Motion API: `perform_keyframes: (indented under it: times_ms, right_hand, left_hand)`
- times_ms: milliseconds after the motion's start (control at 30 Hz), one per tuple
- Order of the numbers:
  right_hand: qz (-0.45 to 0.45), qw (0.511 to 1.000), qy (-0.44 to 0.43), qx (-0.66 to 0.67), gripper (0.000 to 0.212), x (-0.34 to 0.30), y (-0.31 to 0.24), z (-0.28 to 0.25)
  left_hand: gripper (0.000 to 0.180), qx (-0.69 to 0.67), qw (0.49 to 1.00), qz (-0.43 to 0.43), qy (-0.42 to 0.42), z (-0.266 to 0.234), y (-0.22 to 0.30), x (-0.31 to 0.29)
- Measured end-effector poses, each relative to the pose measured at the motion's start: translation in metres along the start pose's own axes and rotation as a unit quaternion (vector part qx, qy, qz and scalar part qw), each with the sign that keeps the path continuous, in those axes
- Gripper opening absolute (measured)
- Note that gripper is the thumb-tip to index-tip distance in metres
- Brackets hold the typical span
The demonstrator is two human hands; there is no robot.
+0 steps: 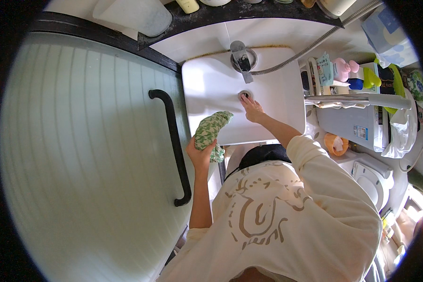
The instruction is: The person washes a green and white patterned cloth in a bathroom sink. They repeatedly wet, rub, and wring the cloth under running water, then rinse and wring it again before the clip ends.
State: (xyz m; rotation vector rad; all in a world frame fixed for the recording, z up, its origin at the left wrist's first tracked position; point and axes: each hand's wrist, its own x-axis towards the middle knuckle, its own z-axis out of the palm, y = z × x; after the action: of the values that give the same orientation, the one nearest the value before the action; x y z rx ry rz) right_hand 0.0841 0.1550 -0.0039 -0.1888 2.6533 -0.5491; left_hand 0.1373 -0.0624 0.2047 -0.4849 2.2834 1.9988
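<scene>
My left hand [199, 154] grips a bunched cloth [211, 129] with a green and cream pattern. The cloth sticks up over the near left rim of a white washbasin [279, 96], and a loose end hangs below my fingers. My right hand [254, 112] reaches down into the basin with its fingers stretched out. Its fingertips are at the round drain [244, 95], partly covering it. Behind the drain stands a metal tap [242, 58], its spout pointing toward me.
A frosted glass door [89, 141] with a black handle [171, 145] stands close on the left. A dark shelf [249, 10] with containers runs behind the basin, and a metal hose [310, 49] crosses it. To the right are bottles, a metal rail [338, 98] and a toilet [371, 183].
</scene>
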Motion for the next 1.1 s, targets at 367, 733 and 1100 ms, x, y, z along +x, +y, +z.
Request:
perform_keyframes:
  times_ms: [367, 733, 1100]
  right_hand:
    - [0.052, 0.993, 0.067, 0.088, 0.049, 0.003, 0.012, 0.006]
    - [0.004, 0.998, 0.012, -0.062, 0.059, -0.001, 0.004, 0.001]
    - [-0.064, 0.962, -0.010, -0.267, 0.047, 0.023, -0.008, 0.005]
  left_hand:
    - [0.034, 0.003, 1.000, 0.001, -0.001, 0.000, -0.008, 0.001]
    - [0.033, 0.034, 0.999, -0.007, 0.024, 0.002, -0.009, -0.002]
    - [0.032, 0.041, 0.999, -0.002, 0.014, 0.006, -0.002, -0.008]
